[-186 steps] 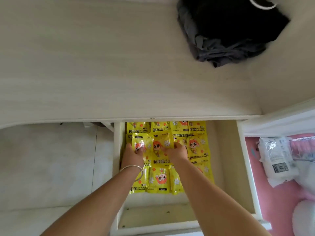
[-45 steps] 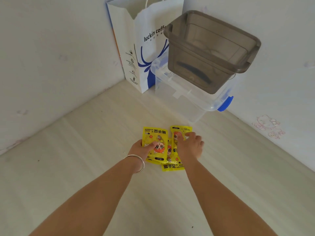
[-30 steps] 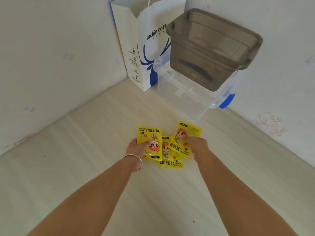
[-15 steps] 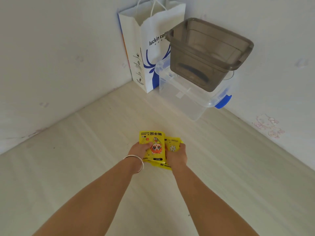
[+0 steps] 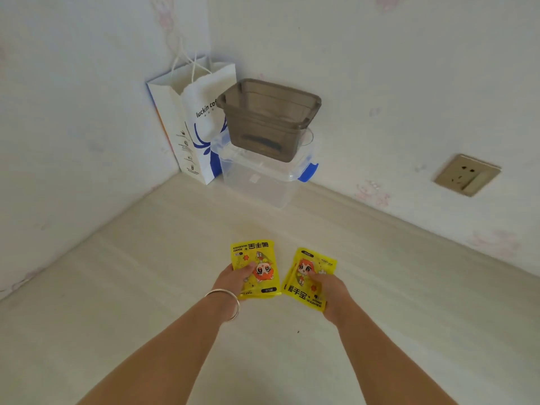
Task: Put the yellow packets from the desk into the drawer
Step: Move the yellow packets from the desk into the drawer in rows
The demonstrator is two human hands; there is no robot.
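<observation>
Yellow packets sit in both of my hands — my left hand point(image 5: 236, 277) pinches one packet point(image 5: 254, 268) with the thumb laid over its printed face, and my right hand point(image 5: 330, 287) grips what looks like two packets point(image 5: 306, 280) overlapped, fingers curled under them and thumb on top. I see both bunches held just above the pale desk point(image 5: 146, 273), near each other but not touching. A thin bangle point(image 5: 225, 302) circles my left wrist.

Farther out, in the corner where the two walls meet, a smoky grey tub point(image 5: 268, 118) stands on the lid of a clear box point(image 5: 260, 179) with blue latches. I can make out one dark flat thing at the bottom of the tub; I cannot tell what it is. The clear box looks bare inside. Just left of them, touching the wall, stands a white paper bag point(image 5: 193, 124) with blue print, its mouth open; I cannot see into it. On the right wall there is a socket point(image 5: 467, 175).
</observation>
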